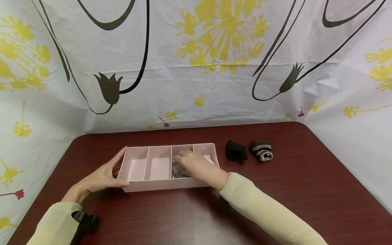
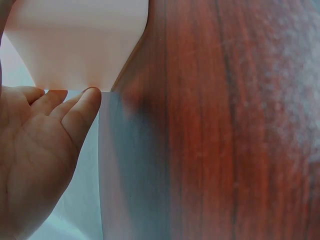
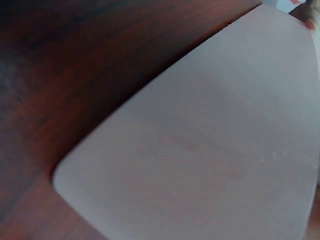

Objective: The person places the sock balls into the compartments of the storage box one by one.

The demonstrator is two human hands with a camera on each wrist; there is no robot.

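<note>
A pink divided box (image 1: pixel 165 184) lies lengthwise on the table, split by upright dividers into a row of compartments. My left hand (image 1: pixel 104 175) grips its left end, thumb at the near corner and fingers at the far one. In the left wrist view, fingertips of the left hand (image 2: pixel 45 135) touch the box's end wall (image 2: pixel 85 60). My right hand (image 1: pixel 196 165) reaches into the third compartment from the left and holds a grey sock-like bundle (image 1: pixel 177 169), partly covered by the fingers. Something white (image 1: pixel 209 158) shows in the rightmost compartment, mostly hidden behind that hand.
To the right of the box lie a black rolled sock (image 1: pixel 235 151) and a brown rolled sock with grey stripes (image 1: pixel 261 149). The dark red wooden table (image 1: pixel 171 217) meets a patterned white sheet (image 1: pixel 159 102) at the back and sides.
</note>
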